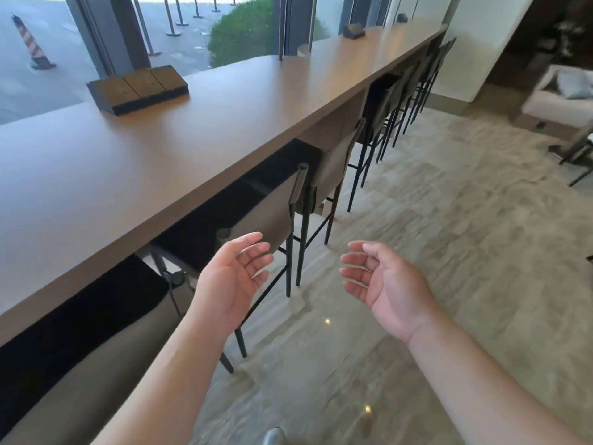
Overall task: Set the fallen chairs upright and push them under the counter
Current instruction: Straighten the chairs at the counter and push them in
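At the lower centre of the frame, two bare forearms reach forward over a pale stone-tiled floor (417, 220). The left hand (232, 277) is held palm inward, fingers relaxed and slightly curved, grasping nothing; it lies in front of the backrest of a bar chair without visibly touching it. The right hand (385, 284), at centre right, mirrors it with fingers loosely spread and empty, over bare floor.

Along the left edge, the nearest chair (80, 364) stands upright, its dark seat beneath the counter edge. The second chair (266, 213), just beyond the left hand, is upright on thin black legs with its seat tucked under the counter. A third chair (333, 168) stands close beside it, also upright and pushed in. Further chairs (404, 91) continue in a row toward the upper right, all upright against the counter.

The long wooden counter (192, 130) runs diagonally from lower left to upper right. On it rests a wooden box (138, 89) at upper left and a smaller box (354, 30) farther along. Beyond the windows, a striped traffic cone (32, 43) and a green shrub (244, 33) are visible.
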